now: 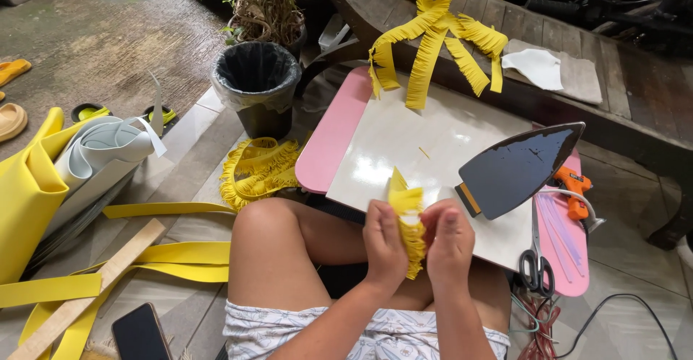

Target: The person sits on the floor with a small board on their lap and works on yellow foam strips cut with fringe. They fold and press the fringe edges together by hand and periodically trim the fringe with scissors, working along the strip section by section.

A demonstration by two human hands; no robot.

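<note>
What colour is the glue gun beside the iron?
Orange, the glue gun shows in the head view, right of the iron.

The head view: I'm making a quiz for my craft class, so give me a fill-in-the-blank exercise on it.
1. Both hands, left hand and right hand, hold a fringed foam strip coloured ____.
2. The iron stands on the ____ board.
3. The scissors lie on the ____ table.
4. The bin holds a ____ liner.

Missing words: yellow; white; pink; black

fringe (pixel 408 219): matt yellow foam | board (pixel 426 150): glossy white | iron (pixel 516 168): scuffed dark metal soleplate | bench (pixel 635 71): weathered wood
</note>
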